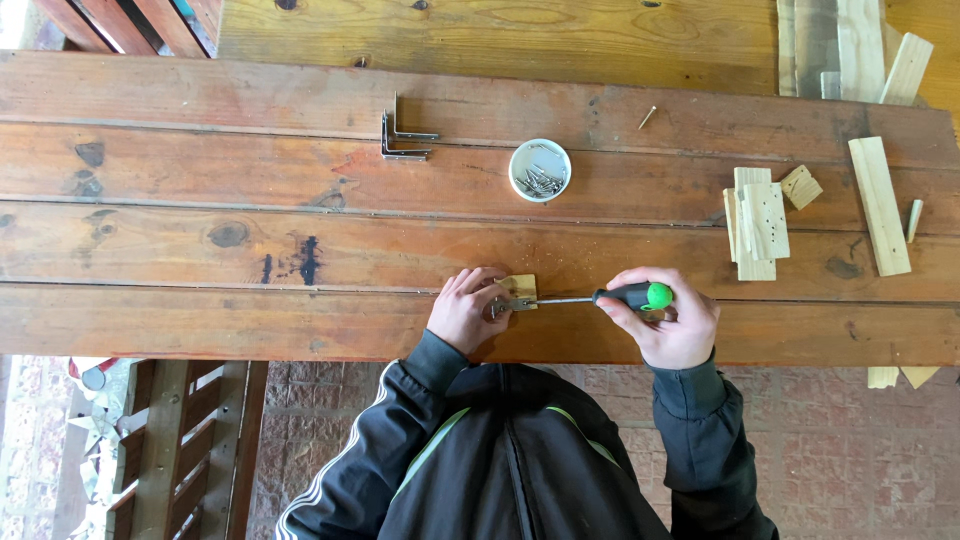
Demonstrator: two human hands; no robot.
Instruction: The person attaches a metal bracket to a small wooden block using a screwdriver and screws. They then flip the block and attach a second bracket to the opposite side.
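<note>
My left hand [465, 307] presses down on a small pale wooden block [521, 289] with a metal bracket at its edge, near the front of the wooden table [200, 240]. My right hand [668, 318] grips a screwdriver [600, 297] by its black and green handle. The shaft lies level and points left, its tip meeting the bracket on the block beside my left fingers.
A white round cup of screws [540, 170] stands behind the block. Two metal angle brackets [402, 136] lie further left. One loose screw [648, 117] lies behind the cup. Several wood offcuts [760, 220] and a longer strip [880, 205] lie at the right. A wooden bench [180, 450] stands below left.
</note>
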